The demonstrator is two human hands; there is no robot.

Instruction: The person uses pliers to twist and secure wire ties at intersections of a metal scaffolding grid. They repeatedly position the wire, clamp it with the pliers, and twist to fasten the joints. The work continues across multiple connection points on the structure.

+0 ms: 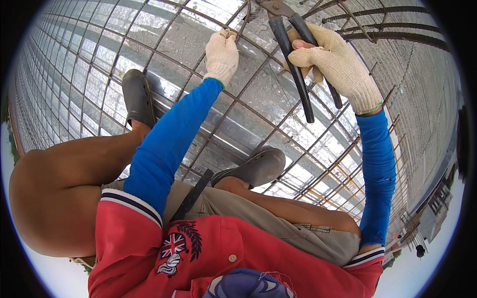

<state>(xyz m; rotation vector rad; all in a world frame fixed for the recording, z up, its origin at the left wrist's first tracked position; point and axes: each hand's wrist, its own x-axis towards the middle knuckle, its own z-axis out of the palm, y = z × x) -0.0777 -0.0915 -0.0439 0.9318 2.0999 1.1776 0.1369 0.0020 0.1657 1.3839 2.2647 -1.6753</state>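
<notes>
My right hand (343,64), in a cream knitted glove, grips steel nippers (299,59) with two long black handles. The handles are spread somewhat apart, and the jaws (273,6) reach the top edge of the picture. My left hand (221,58), in a matching glove, is closed beside a crossing of the rebar mesh (248,83). Its fingertips are pinched close to a bent bar (246,20); whatever lies between them is too small to make out. Thin loose wire (271,67) hangs over the mesh between my hands.
Ribbed metal decking (218,149) runs beneath the mesh. My grey clogs (139,97) rest among the bars. Thick curved rebars (392,35) jut in at the upper right, beside a rough grey wall (422,89). A dark strap-like strip (193,194) lies across my lap.
</notes>
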